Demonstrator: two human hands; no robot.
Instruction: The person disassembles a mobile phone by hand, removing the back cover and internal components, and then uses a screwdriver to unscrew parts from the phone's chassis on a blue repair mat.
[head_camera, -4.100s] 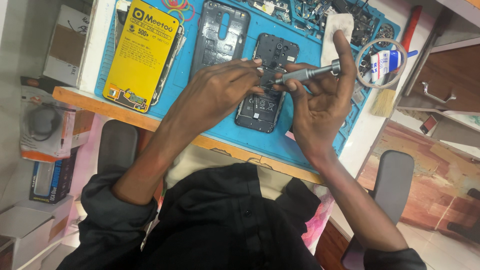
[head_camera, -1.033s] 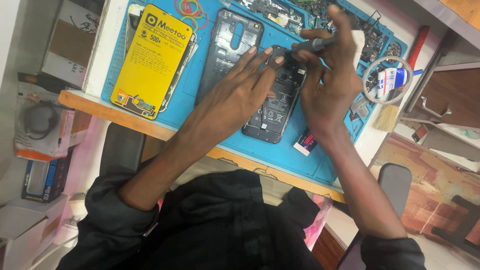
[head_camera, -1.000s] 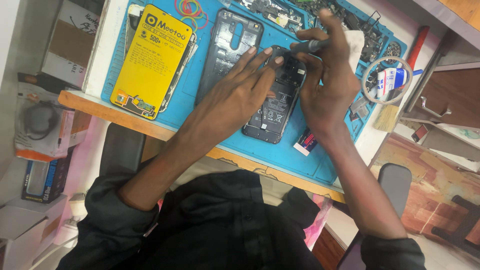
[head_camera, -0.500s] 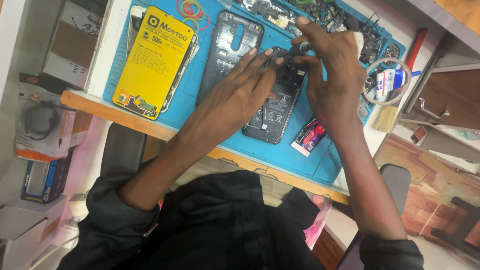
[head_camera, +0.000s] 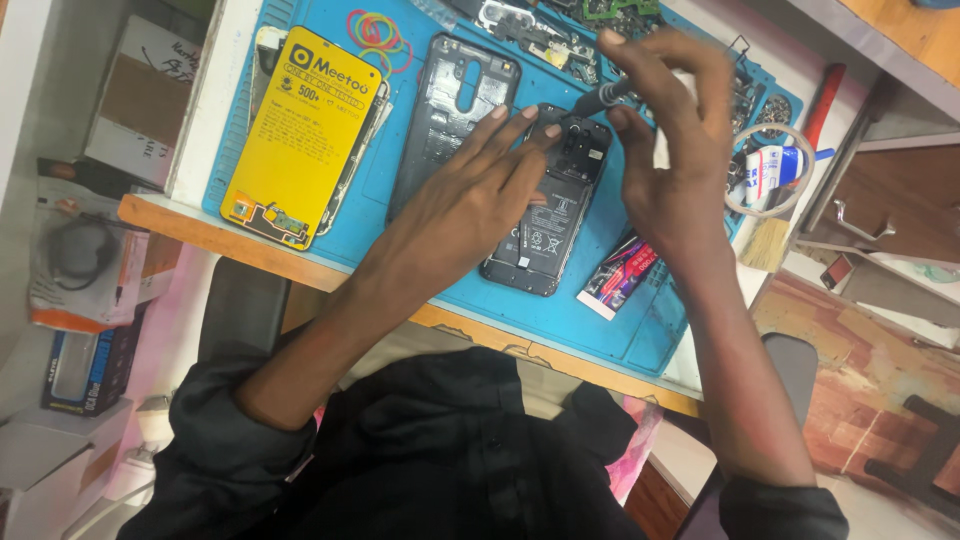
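Left hand (head_camera: 470, 205): flat, fingers spread, palm down on the opened phone (head_camera: 548, 205), fingertips at the phone's upper end near the camera block. Phone lies back-open, battery showing, near the middle of the blue mat (head_camera: 640, 330), tilted toward the mat's near edge.

Items, left to right:
- Cardboard boxes (head_camera: 135, 85), off the table's left edge.
- Yellow package (head_camera: 303, 130), on the mat's left part, over a bare phone frame.
- Rubber bands (head_camera: 378, 35), coloured, at the mat's far edge.
- Back cover (head_camera: 450, 100), black, just left of the phone, partly under the left hand.
- Screwdriver (head_camera: 600, 97), dark tip set at the phone's upper end.
- Right hand (head_camera: 680, 160): fingers pressed together around the screwdriver, pinching its shaft, thumb below.
- Small packet (head_camera: 620, 275), red and dark, just right of the phone's lower end.
- Loose parts (head_camera: 540, 30), along the mat's far edge.
- Brush (head_camera: 770, 245), at the mat's right edge.
- Drawer (head_camera: 890, 210), brown, beyond the table's right edge.
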